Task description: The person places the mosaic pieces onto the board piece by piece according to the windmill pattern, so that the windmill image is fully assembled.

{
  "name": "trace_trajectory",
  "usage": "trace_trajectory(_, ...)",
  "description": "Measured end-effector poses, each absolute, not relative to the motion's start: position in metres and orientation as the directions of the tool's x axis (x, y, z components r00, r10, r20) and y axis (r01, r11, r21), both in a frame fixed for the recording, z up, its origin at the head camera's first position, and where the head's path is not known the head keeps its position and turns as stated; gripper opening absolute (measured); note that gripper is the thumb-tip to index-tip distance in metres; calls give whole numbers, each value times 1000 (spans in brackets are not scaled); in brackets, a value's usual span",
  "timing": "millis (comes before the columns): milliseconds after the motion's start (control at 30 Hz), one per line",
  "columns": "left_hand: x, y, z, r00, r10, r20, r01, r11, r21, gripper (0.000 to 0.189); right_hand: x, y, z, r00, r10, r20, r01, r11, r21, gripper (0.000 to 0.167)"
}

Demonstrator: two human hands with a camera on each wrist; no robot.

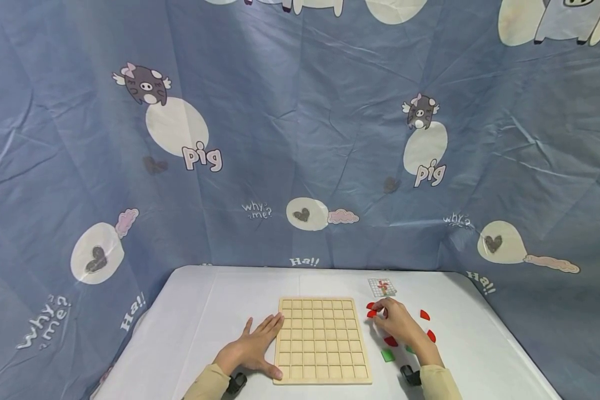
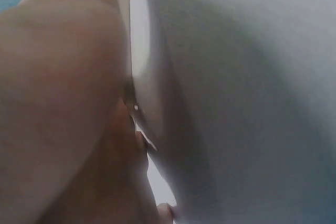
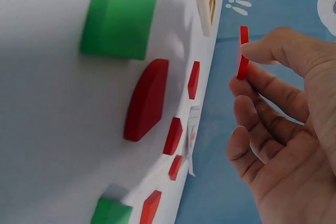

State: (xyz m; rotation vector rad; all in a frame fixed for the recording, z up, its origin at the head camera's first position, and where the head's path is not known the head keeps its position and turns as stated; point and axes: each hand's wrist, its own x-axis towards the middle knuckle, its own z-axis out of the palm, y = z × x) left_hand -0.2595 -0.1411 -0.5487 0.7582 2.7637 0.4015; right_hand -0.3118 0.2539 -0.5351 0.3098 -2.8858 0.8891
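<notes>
My left hand (image 1: pixel 252 349) rests with spread, straight fingers along the left edge of a wooden grid board (image 1: pixel 321 341). Its wrist view shows mostly skin and a pale blurred surface. To the right of the board, my right hand (image 1: pixel 399 322) pinches a thin red quarter-round piece (image 3: pixel 242 53) between thumb and index finger, above the table. The other fingers curl loosely below it. Under and around this hand lie more red pieces (image 3: pixel 147 100) and green pieces (image 3: pixel 121 14).
A small card (image 1: pixel 382 287) printed with a red pinwheel-like figure on a grid lies beyond the red pieces. Red pieces (image 1: pixel 424 315) also lie right of my right hand. The white table (image 1: pixel 220 300) ends at a blue patterned cloth (image 1: pixel 300 139).
</notes>
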Motion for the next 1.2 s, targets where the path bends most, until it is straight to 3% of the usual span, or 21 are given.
trace_trajectory(833,-260,-143,-550,-830,532,-167,461,823,333,132,-322,222,-527,-906,-310,289,-418,770,-482,15)
trace_trajectory(1200,-259,-143,-550,-828,536,-166,465,821,331,131,-328,197,-526,-890,-389,240,-456,744,-488,11)
